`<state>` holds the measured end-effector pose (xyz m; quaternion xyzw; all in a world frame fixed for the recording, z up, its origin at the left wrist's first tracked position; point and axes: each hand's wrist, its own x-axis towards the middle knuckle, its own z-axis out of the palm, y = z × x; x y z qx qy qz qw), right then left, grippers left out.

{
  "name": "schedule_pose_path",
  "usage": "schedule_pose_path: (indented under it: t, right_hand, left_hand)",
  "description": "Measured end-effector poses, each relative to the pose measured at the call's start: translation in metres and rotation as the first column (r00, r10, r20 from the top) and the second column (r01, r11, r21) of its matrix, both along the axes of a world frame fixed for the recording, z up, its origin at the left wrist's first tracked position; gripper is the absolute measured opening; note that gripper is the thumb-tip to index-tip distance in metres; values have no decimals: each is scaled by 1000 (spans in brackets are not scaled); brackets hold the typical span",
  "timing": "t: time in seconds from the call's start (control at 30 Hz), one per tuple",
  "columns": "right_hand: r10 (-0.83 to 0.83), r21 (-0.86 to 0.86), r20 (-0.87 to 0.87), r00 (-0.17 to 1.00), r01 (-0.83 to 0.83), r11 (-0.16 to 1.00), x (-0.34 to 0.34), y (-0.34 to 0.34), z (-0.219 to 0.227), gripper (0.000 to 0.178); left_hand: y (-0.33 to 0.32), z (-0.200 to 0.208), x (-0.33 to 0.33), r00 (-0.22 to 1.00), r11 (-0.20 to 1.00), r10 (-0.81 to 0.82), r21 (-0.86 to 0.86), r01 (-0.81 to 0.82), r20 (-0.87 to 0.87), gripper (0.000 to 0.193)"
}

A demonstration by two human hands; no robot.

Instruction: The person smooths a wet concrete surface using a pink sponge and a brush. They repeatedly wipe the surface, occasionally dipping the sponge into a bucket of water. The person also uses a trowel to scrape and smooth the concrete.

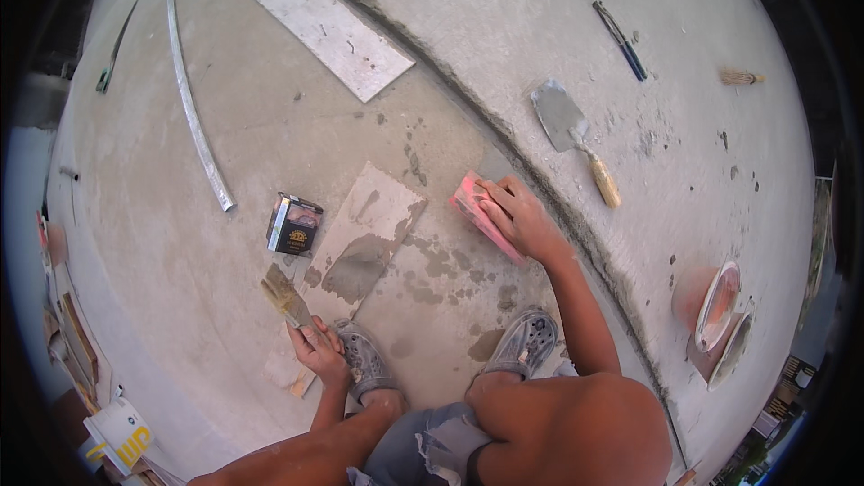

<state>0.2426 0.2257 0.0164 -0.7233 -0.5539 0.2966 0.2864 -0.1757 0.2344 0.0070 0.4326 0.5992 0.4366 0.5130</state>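
My left hand (319,353) is closed around the handle of a paintbrush (286,295), its cement-stained bristles pointing up and away from me. In my right hand (519,216) is a pink rectangular block (486,225), smeared with grey, gripped along its right side beside the raised concrete edge. Whether it has a handle is hidden under my fingers. Between my hands lies a flat pale board (396,202) with a patch of wet grey mortar (362,267) on it. A small dark box (294,224) stands left of that board, just beyond the brush.
A concrete ledge (576,234) runs diagonally on my right. On it lie a trowel (560,117), pliers-like tool (621,41), small brush (742,77) and tipped buckets (718,306). Farther left are a long board (333,31), a metal strip (192,108) and a white bucket (120,436).
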Motion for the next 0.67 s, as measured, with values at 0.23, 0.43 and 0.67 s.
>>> schedule_pose_path:
  t: [0.23,0.43,0.67]
  right_hand:
    - [-179,154,331,926,134,979,16,49,-25,40]
    - [15,38,174,985,-22,999,-21,30,-18,38]
    - [-199,29,288,937,199,980,21,46,-26,43]
  left_hand:
    - [-11,2,13,995,996,-81,34,79,65,43]
    - [-11,-1,15,980,980,-197,32,198,-8,51]
    - [-8,2,17,948,954,-298,12,301,-111,61]
